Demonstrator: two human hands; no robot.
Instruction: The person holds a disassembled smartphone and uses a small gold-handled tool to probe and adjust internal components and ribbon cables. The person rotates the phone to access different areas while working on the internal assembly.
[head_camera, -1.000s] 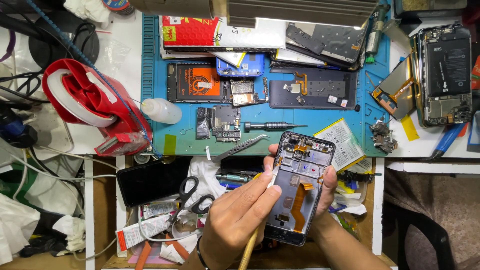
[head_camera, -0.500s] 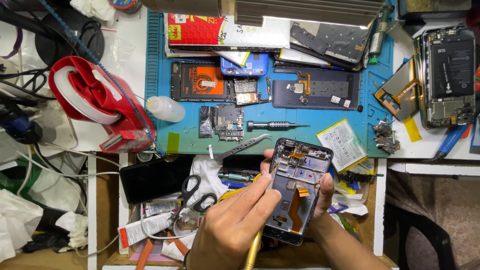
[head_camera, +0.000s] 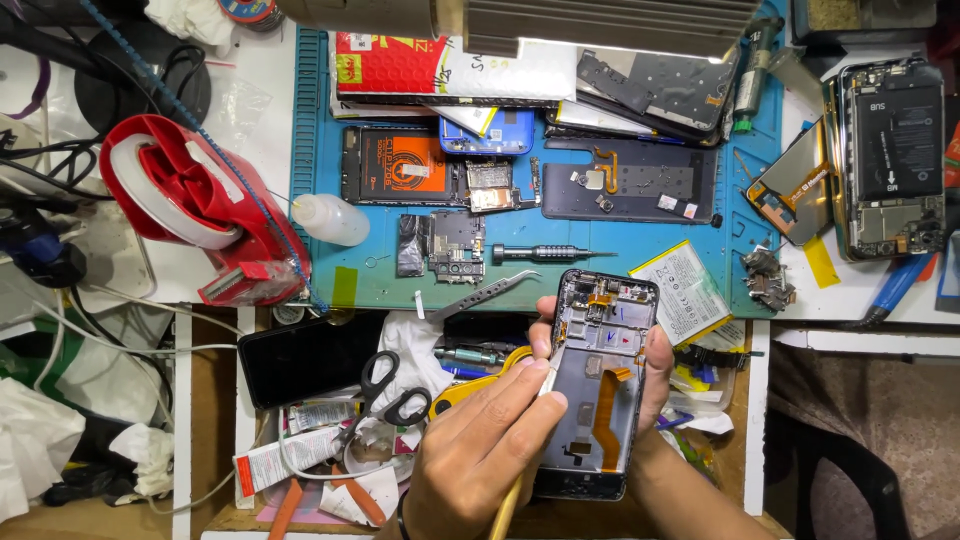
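Observation:
My right hand (head_camera: 655, 375) cups an opened black phone frame (head_camera: 605, 400) from beneath, its fingers wrapped round both long edges. The inside shows small boards and an orange flex cable. My left hand (head_camera: 480, 450) comes in from the lower left and grips a thin yellow-handled tool (head_camera: 505, 505). The tool's white tip rests on the phone's left inner edge, just under my right fingertip. Both hands hover over the cluttered drawer below the blue work mat (head_camera: 320, 200).
The mat carries phone parts, a screwdriver (head_camera: 545, 253), tweezers (head_camera: 485, 295), a small white bottle (head_camera: 330, 220) and a battery (head_camera: 685, 290). A red tape dispenser (head_camera: 190, 200) stands at left. Scissors (head_camera: 385, 395) and a black phone (head_camera: 305, 355) lie in the drawer. Another opened phone (head_camera: 890, 160) is at right.
The tool's white tip has slid slightly down the phone's left edge. The phone and my right hand have stayed almost still.

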